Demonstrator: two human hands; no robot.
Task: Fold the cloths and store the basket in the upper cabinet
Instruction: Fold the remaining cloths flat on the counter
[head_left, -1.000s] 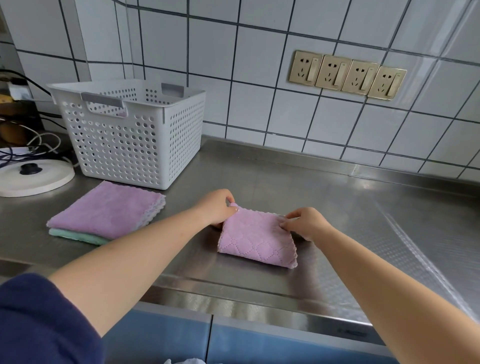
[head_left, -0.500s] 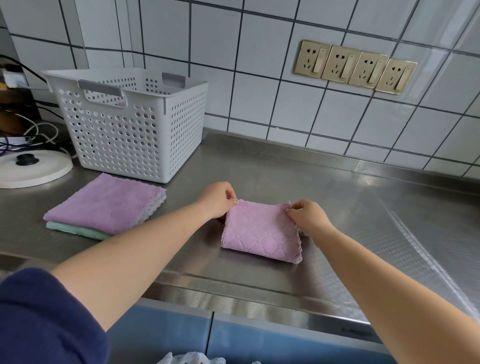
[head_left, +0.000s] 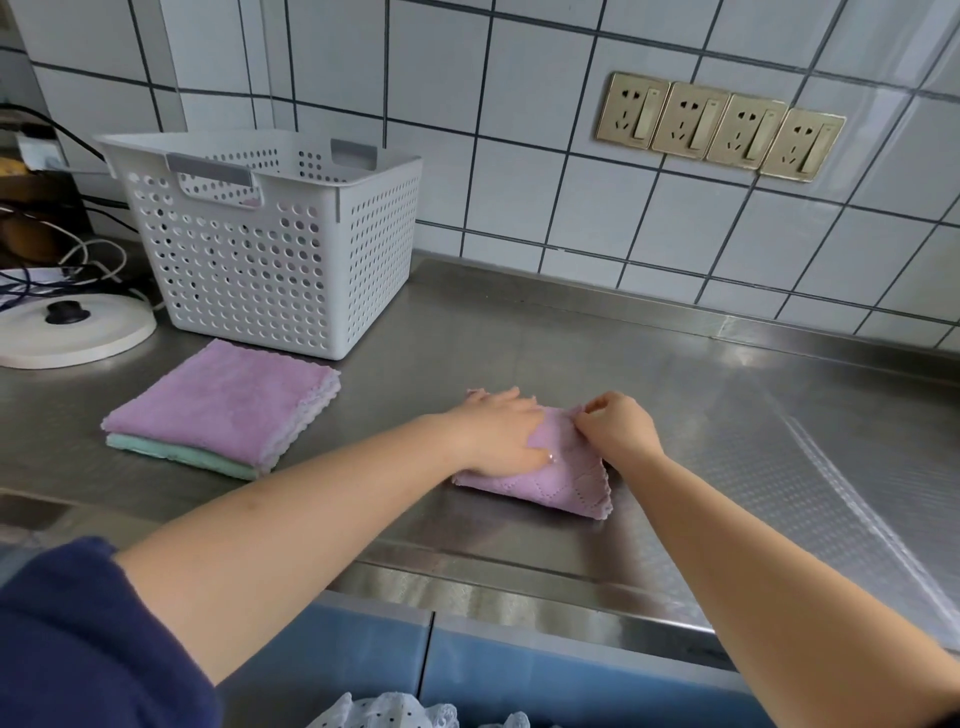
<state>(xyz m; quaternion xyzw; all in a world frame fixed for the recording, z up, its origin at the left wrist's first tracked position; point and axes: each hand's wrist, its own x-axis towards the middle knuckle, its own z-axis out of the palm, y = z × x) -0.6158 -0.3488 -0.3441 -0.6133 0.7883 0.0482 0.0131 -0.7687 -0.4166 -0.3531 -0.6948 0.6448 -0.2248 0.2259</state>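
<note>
While your left hand (head_left: 501, 434) lies palm down on the folded pink cloth (head_left: 563, 480), its fingers are straight and close together, pressing the fabric flat against the steel counter (head_left: 519, 343). Your right hand (head_left: 618, 428) sits at the cloth's far right corner, fingers curled, the fingertips pinching the scalloped edge there. Both forearms reach in from the near edge, bare below a dark blue sleeve (head_left: 78, 639) on the left. The cloth is quilted in a diamond stitch, plush, with a wavy trimmed border, and lies near the counter's front, right of centre. To its left, well apart, a lilac cloth (head_left: 223, 400) of smoother pile rests folded on a mint green cloth (head_left: 182, 457), both square. Just behind that stack stands the white plastic basket (head_left: 260, 249), boxy, its walls pierced with round holes and its handles grey. The counter is brushed metal, embossed with fine dimples toward the right.
</note>
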